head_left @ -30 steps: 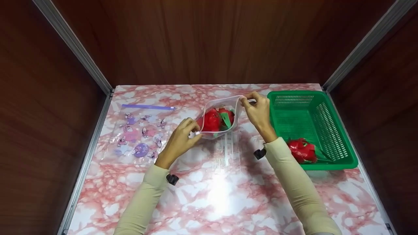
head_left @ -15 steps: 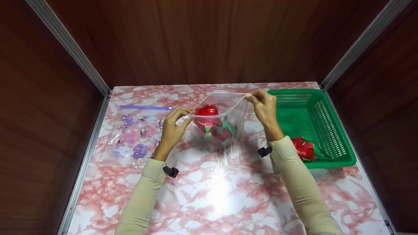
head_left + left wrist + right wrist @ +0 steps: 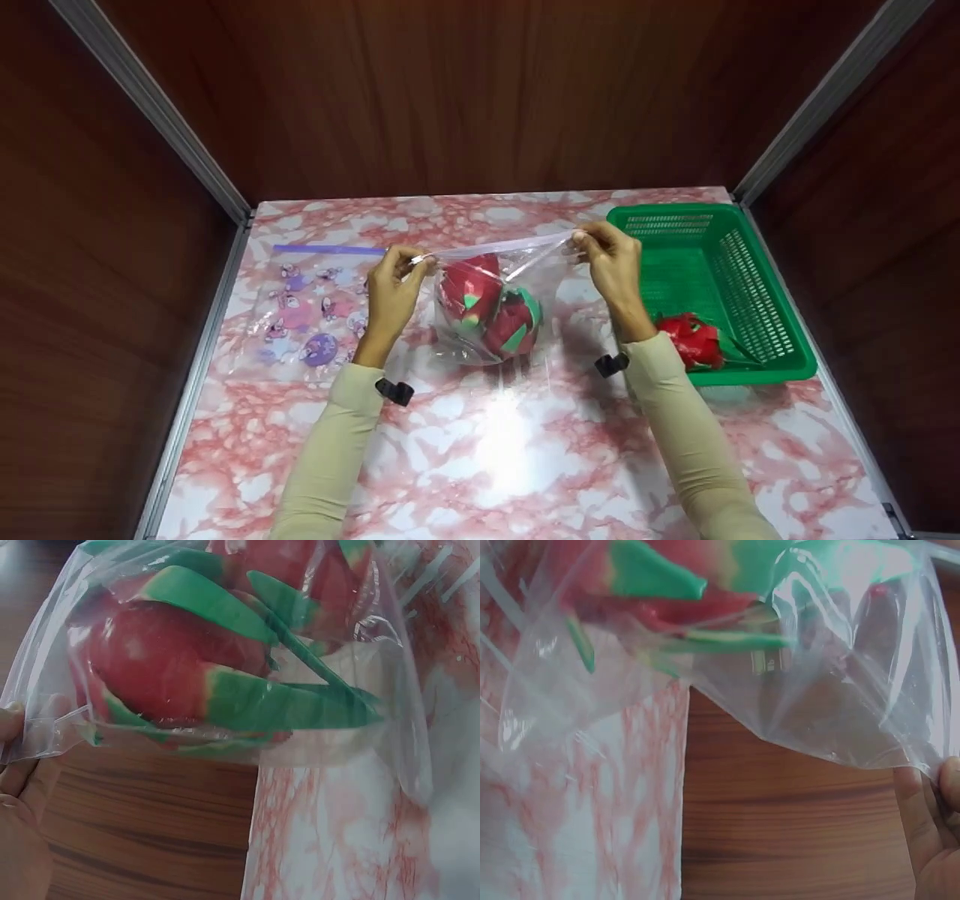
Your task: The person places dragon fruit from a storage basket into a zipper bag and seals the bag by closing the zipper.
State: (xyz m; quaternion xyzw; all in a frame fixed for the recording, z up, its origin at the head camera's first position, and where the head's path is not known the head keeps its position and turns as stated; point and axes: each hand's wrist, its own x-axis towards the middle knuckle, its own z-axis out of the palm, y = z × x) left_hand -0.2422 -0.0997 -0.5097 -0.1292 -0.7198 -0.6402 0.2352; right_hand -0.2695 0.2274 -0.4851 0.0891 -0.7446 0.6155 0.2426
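A clear plastic slider bag (image 3: 559, 270) hangs between my two hands over the middle of the table. Two red dragon fruits with green scales lie inside it, one on the left (image 3: 472, 283) and a lower one (image 3: 513, 324) on the right. My left hand (image 3: 391, 296) pinches the top left corner, where a small white slider shows. The opposite top corner is pinched by my right hand (image 3: 615, 270). Both wrist views show the fruits through the film, with fingers (image 3: 11, 720) and fingertips (image 3: 951, 780) on the bag's corners.
At the right stands a green plastic basket (image 3: 802, 367) with a dragon fruit (image 3: 691, 343) in its near left corner. Left of my hands, a printed bag (image 3: 300, 315) with a purple zip strip lies flat on the marbled table (image 3: 450, 465). Brown panels enclose the back and sides.
The bag's mouth was held wide and is now drawn into a straight line. My hands have moved apart, and the bag's body with the fruits has swung toward me.
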